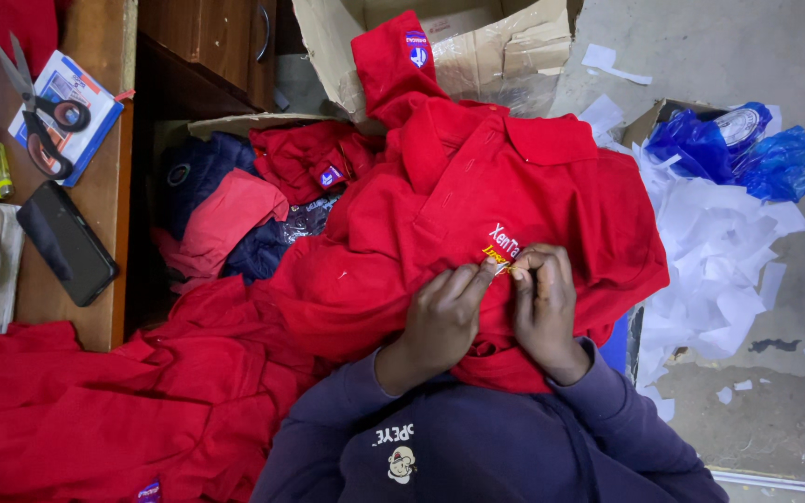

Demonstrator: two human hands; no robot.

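I see the wooden desk (104, 200) with black-handled scissors (44, 112) left of the red cotton polo shirt (477, 196) spread over my lap, where my left hand (440, 321) and right hand (542, 312) pinch fingertips together on its embroidered chest logo (500, 250), probably to hold it steady for picking threads.

A wooden bench (104, 200) carried scissors (41, 112) on a booklet (81, 93), a black phone (67, 244) near its front edge; paper scraps (719, 251) littered the floor (729, 56).

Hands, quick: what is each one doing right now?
Left hand: fingers pinched on the red shirt at its embroidery.
Right hand: pinching the same spot.
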